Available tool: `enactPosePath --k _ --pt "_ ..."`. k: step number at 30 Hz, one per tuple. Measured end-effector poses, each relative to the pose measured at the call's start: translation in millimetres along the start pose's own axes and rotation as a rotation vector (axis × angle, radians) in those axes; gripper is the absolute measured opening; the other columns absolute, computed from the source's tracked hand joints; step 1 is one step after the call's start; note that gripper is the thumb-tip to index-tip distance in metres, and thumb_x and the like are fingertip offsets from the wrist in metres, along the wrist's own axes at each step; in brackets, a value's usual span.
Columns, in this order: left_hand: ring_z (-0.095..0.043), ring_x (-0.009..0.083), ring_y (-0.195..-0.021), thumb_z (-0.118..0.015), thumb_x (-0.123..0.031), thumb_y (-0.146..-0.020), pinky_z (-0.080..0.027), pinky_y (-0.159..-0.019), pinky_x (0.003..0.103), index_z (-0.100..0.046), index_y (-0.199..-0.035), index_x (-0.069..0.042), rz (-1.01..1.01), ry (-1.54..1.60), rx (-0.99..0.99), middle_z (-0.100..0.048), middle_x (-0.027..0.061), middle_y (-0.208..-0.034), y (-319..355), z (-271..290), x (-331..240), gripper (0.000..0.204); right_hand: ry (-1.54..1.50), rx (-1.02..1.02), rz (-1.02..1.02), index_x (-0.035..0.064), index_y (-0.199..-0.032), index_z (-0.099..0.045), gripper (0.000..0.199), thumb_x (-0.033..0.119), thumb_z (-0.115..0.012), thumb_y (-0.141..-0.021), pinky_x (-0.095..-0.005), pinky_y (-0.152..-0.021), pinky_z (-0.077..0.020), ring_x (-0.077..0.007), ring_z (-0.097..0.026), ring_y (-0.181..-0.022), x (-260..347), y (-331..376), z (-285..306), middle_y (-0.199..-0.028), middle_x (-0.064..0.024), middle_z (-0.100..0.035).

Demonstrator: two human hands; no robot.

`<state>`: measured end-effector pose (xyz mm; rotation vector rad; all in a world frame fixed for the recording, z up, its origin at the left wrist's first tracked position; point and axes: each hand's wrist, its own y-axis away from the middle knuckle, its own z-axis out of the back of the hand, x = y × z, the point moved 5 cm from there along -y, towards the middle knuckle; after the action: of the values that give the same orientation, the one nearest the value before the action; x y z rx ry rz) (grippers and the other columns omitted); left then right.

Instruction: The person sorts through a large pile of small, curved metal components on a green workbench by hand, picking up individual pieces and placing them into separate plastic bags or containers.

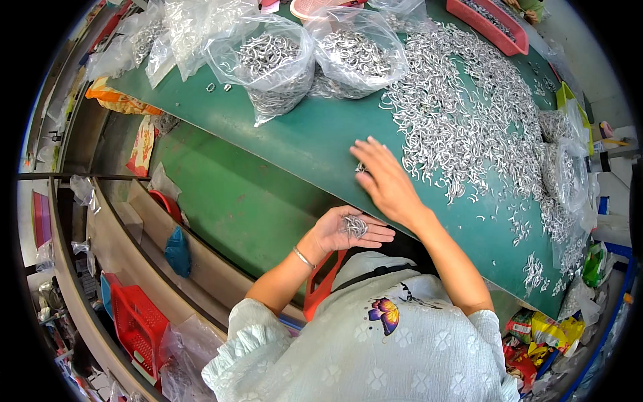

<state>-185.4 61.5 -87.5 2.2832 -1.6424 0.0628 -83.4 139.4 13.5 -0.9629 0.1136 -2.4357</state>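
Observation:
My left hand (pixel 343 230) is palm up just below the table's near edge, fingers stretched out. A small heap of curved silver metal pieces (pixel 354 226) lies in its palm. Over the green tabletop (pixel 295 144), my right hand (pixel 387 182) is palm down with its fingers extended. A bit of silver metal (pixel 361 167) shows between its thumb and forefinger; whether the hand touches it I cannot tell. To the right of this hand spreads a wide layer of loose curved metal pieces (pixel 462 120).
Two see-through plastic bags of metal pieces, a left one (pixel 271 63) and a right one (pixel 358 57), stand at the far side. A pink tray (pixel 489 30) sits at the far right. More filled bags (pixel 566 167) line the right edge. A red basket (pixel 137 325) is at lower left.

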Motion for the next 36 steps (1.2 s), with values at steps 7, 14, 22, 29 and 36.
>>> enactPosePath --k 7,14,22,29,36 --pt "-0.052 0.0433 -0.121 -0.037 -0.020 -0.094 -0.035 -0.106 0.061 -0.049 -0.126 0.007 -0.071 0.220 0.126 -0.051 0.0276 -0.132 4 25 -5 0.043 0.001 0.240 0.117 -0.0004 -0.126 -0.054 0.048 0.019 -0.066 -0.084 -0.0492 -0.114 -0.0284 -0.0355 -0.035 -0.138 38 50 -23 -0.142 -0.0174 -0.044" --pt "-0.066 0.0283 -0.093 -0.047 -0.014 -0.091 -0.053 -0.091 0.040 -0.057 -0.105 0.006 -0.097 0.032 -0.051 -0.066 0.0183 -0.098 -1 56 -4 0.027 -0.136 0.254 0.201 0.0006 -0.118 -0.060 0.043 0.015 -0.072 -0.078 -0.0484 -0.108 -0.0375 -0.0339 -0.047 -0.129 58 84 -10 -0.133 -0.0160 -0.052" --pt "-0.051 0.0155 -0.060 -0.055 -0.016 -0.091 -0.051 -0.049 0.025 -0.057 -0.091 0.005 -0.229 0.092 -0.242 -0.054 0.0107 -0.075 44 -34 5 0.021 -0.375 -0.184 0.004 -0.0044 -0.097 -0.065 0.016 -0.006 -0.061 -0.082 -0.0390 -0.083 -0.0502 -0.0331 -0.062 -0.092 32 92 40 -0.097 -0.0163 -0.064" --pt "-0.053 0.0111 -0.056 -0.054 -0.017 -0.092 -0.042 -0.039 0.021 -0.058 -0.085 0.001 -1.109 -0.491 -0.225 -0.058 0.0080 -0.074 109 -239 -130 0.019 -0.396 -0.250 -0.028 -0.0046 -0.094 -0.064 0.013 -0.008 -0.060 -0.083 -0.0361 -0.073 -0.0491 -0.0294 -0.060 -0.080 32 88 50 -0.089 -0.0156 -0.063" --pt "-0.060 0.0450 -0.085 -0.047 -0.029 -0.098 -0.044 -0.079 0.050 -0.063 -0.091 0.007 -1.407 -2.398 -1.080 -0.062 0.0277 -0.085 112 -265 -244 0.040 -0.299 -0.237 -0.036 -0.0039 -0.091 -0.065 0.011 -0.008 -0.061 -0.081 -0.0366 -0.073 -0.0484 -0.0304 -0.060 -0.080 20 108 67 -0.087 -0.0156 -0.063"
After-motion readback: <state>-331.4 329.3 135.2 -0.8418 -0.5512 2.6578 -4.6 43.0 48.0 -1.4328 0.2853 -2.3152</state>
